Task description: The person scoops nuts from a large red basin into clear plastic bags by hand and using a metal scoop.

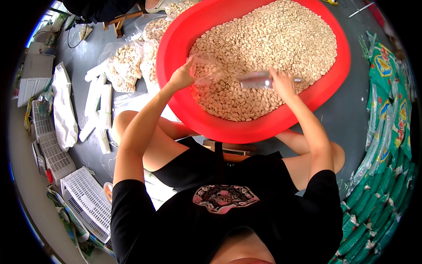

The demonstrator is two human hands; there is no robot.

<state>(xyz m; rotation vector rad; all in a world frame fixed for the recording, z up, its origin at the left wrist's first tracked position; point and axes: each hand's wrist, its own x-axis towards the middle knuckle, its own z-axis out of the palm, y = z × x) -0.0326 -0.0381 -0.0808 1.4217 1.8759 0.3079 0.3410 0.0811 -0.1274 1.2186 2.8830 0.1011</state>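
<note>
A large red plastic tub [227, 132] holds a wide heap of pale flat beans or seeds [280, 36]. At the tub's left side, my left hand [183, 75] grips the edge of a clear plastic bag [207, 69], which hangs over the heap with some of the same pieces in it. My right hand [283, 84] holds a shiny metal scoop [257, 80] by its handle, low over the heap. The scoop points left towards the bag and is slightly blurred; whether it carries anything I cannot tell.
Filled clear bags [123, 67] stand on the floor left of the tub, near rolls of plastic bags [105, 105] and a white sack [64, 105]. White plastic crates [89, 198] line the left. Green printed packages [372, 201] are piled at right. Another person's foot shows at the top.
</note>
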